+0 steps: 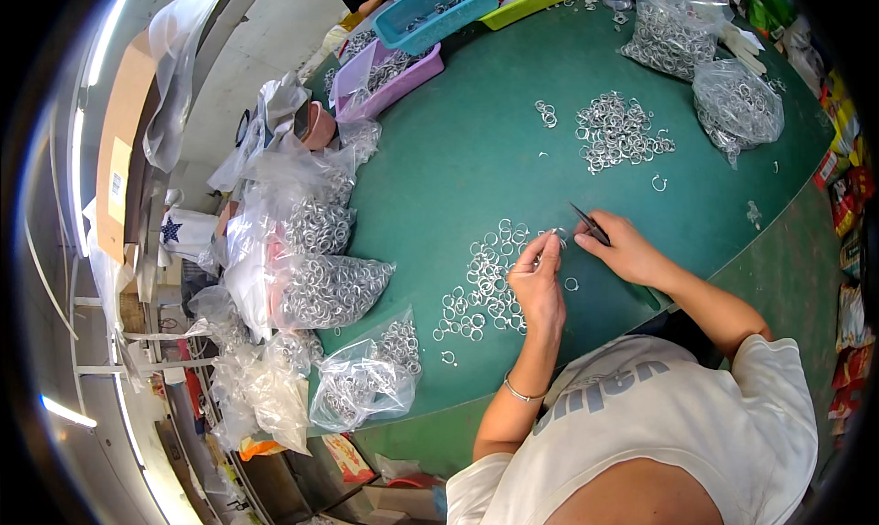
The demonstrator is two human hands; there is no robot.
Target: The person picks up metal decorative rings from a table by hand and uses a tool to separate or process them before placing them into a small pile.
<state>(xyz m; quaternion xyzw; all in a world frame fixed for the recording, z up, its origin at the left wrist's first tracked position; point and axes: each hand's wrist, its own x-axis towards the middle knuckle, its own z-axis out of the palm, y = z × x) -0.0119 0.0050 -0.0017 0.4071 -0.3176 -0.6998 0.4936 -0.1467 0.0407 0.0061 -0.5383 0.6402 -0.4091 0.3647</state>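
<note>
Beside left hand (538, 282), ring-filled bags (330, 292)

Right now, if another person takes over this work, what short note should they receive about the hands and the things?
Left hand: pinches a small metal ring at its fingertips.
Right hand: holds thin dark pliers, tip close to that ring.
Loose rings lie on the green table beside the left hand; a second pile lies farther away.
Filled bags of rings stand along the left edge.
Done or left: cannot tell which pile is finished.
</note>
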